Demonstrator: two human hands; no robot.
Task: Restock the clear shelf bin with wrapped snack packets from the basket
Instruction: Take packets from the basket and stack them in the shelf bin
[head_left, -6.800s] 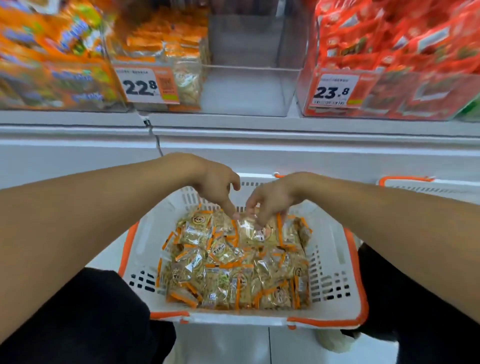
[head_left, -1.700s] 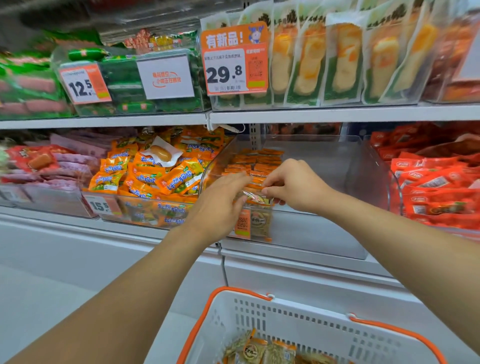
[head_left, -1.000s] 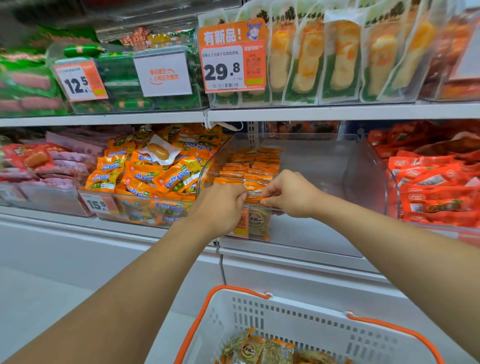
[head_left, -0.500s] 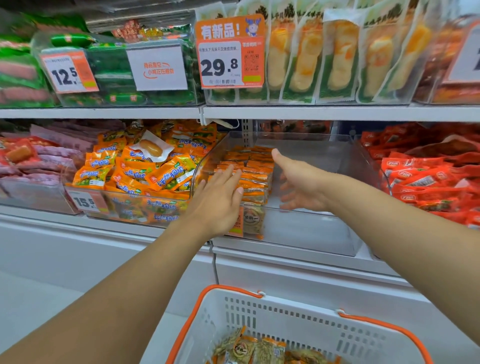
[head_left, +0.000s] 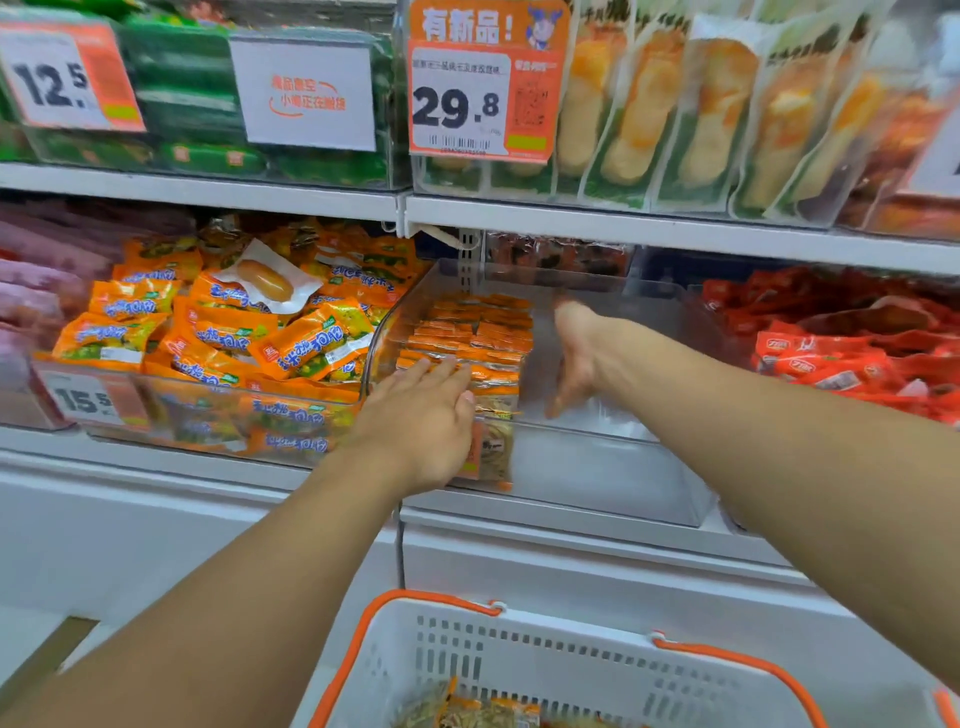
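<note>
The clear shelf bin (head_left: 613, 467) sits on the lower shelf (head_left: 571, 525), between a bin of orange packets (head_left: 218, 415) and red packets (head_left: 841, 358). Wrapped snack packets (head_left: 467, 338) are stacked along its left wall. The left hand (head_left: 421, 421) lies flat at the bin's front left corner, fingers straight and close together, touching the stack. The right hand (head_left: 576, 353) is inside the bin, blurred, fingers loosely extended, holding nothing. Below, the white basket (head_left: 519, 654) holds more packets (head_left: 467, 712). A 29.8 price tag (head_left: 483, 98) hangs above.
</note>
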